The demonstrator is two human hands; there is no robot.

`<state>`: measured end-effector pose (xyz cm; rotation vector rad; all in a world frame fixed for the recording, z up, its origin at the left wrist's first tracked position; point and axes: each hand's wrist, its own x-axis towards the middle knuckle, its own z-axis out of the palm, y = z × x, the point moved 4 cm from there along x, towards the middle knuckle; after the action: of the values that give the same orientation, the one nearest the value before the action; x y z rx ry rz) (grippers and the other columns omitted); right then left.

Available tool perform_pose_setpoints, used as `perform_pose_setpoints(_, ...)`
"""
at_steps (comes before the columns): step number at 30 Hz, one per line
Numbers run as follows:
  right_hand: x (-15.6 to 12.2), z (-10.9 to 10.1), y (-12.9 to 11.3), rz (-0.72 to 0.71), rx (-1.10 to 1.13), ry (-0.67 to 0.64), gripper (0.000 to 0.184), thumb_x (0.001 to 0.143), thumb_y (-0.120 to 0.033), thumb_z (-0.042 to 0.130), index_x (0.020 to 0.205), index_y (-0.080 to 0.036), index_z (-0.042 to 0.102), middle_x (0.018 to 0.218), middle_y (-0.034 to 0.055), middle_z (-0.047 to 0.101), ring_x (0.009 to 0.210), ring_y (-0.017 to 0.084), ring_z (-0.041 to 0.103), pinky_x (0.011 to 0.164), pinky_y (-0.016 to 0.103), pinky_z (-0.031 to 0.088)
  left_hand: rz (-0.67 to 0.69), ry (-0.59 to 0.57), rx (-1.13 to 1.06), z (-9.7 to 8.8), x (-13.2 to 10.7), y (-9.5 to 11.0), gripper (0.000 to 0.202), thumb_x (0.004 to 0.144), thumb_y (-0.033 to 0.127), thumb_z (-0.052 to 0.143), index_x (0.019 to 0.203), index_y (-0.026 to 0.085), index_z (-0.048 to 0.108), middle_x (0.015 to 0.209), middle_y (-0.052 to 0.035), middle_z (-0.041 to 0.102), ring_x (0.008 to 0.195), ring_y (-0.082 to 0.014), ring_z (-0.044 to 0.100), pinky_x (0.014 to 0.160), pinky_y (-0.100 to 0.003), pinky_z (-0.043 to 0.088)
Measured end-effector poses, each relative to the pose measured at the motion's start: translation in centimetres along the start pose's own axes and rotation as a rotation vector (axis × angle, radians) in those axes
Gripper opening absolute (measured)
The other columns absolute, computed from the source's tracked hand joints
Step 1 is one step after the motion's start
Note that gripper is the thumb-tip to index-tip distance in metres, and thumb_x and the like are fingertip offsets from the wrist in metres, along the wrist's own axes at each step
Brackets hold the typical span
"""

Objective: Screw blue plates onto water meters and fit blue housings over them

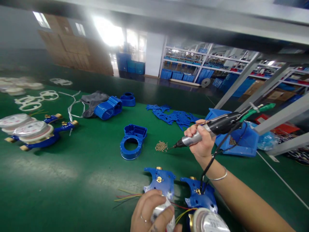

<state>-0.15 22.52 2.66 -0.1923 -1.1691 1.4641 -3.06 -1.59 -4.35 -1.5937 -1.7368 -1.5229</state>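
Note:
My right hand is closed around an electric screwdriver, silver and black, with its bit tip at the edge of a small pile of screws. At the bottom, my left hand is closed on a white part with a printed label; its lower side is hidden by my fingers. Thin coloured wires stick out beside that hand. Just beyond it lies a blue plate with a brass fitting. A second blue plate sits to the right, near a round meter.
A blue housing stands mid-table, with more blue housings behind. Flat blue plates lie farther back. On the left are water meters and white rings. A blue bin and a slanted metal post stand right.

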Motion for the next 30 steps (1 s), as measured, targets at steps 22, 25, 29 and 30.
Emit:
perform_pose_setpoints(22,-5.9,6.7,-14.6,-0.064,0.198,0.146,0.028,0.050,-0.030,0.066,0.073,-0.019,0.054,0.046,-0.0094,0.038,0.039,0.005,0.031,0.040,0.017,0.030,-1.351,-0.110,-1.650,-0.9,6.6,1.5,0.015,0.090,0.020,0.042,0.084,0.011,0.052,0.068,-0.0042,0.053,0.049,-0.0067,0.043,0.042,-0.014,0.028)
perform_pose_setpoints(25,-6.5,6.7,-15.0,-0.096,0.193,0.119,0.028,0.052,-0.030,0.066,0.075,-0.019,0.053,0.046,-0.0089,0.039,0.038,0.005,0.032,0.039,0.018,0.031,-1.378,-0.071,-1.645,-1.0,6.5,2.0,0.020,0.093,0.019,0.034,0.080,0.013,0.048,0.066,-0.0024,0.050,0.046,-0.0061,0.037,0.041,-0.015,0.025)
perform_pose_setpoints(29,-7.1,6.6,-15.4,-0.115,0.181,0.111,0.028,0.053,-0.031,0.067,0.075,-0.019,0.054,0.046,-0.0087,0.039,0.038,0.006,0.032,0.039,0.019,0.032,-1.340,-0.080,-1.615,-1.1,6.3,2.4,0.012,0.087,0.022,0.049,0.078,0.015,0.046,0.067,-0.0005,0.049,0.045,-0.0055,0.033,0.042,-0.015,0.024)
perform_pose_setpoints(30,-7.2,6.6,-15.5,-0.114,0.183,0.112,0.028,0.052,-0.032,0.067,0.074,-0.019,0.055,0.046,-0.0086,0.039,0.037,0.006,0.032,0.039,0.019,0.033,-1.314,-0.077,-1.605,-1.1,6.2,2.5,0.014,0.084,0.024,0.055,0.078,0.015,0.046,0.067,0.0000,0.050,0.046,-0.0053,0.033,0.042,-0.015,0.024)
